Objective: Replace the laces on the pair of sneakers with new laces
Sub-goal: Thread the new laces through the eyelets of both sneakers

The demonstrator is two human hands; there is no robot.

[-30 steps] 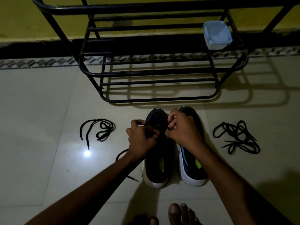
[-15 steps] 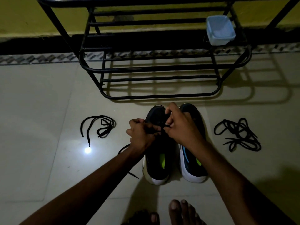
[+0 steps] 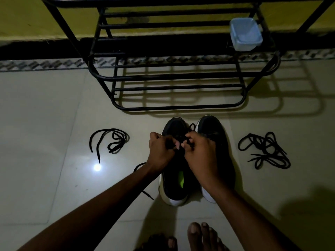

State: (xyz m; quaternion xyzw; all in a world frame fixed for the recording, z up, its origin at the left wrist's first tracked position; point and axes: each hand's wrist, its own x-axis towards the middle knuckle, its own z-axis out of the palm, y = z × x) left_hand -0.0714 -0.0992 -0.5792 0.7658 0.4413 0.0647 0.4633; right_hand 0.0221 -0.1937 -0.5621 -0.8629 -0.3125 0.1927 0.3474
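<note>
Two sneakers stand side by side on the floor (image 3: 45, 178), toes pointing away toward the shoe rack (image 3: 177, 106). Both hands meet over the eyelets of the left sneaker (image 3: 174, 189). The left hand (image 3: 161, 153) and right hand (image 3: 199, 154) each pinch the black lace (image 3: 188, 141), fingers curled and nearly touching. Its tail (image 3: 139, 165) trails out under the left wrist. The next eyelets probably lie toward the person along the shoe's length, equally near either hand. The right sneaker (image 3: 215, 129) waits just beside.
</note>
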